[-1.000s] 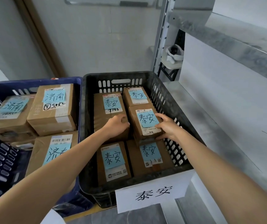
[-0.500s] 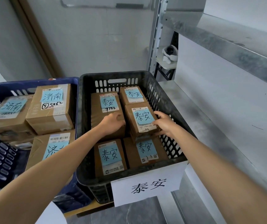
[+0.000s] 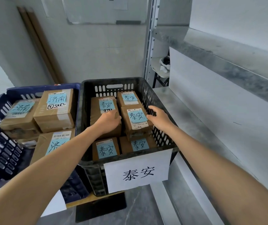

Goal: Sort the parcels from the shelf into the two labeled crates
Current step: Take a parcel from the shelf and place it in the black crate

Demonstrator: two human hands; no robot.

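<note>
Placement seems to be ending: the 泰安 parcel (image 3: 136, 119) is resting atop others in the black crate (image 3: 87, 98), left fingers (image 3: 117, 116) pressing its side, right fingers (image 3: 152, 108) lying loosely open against it, releasing likely coming next.

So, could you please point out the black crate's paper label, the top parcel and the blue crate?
paper label (image 3: 138, 172), head view, sheet's middle
top parcel (image 3: 136, 118), head view, its blue note
blue crate (image 3: 32, 88), head view, far rim
</note>
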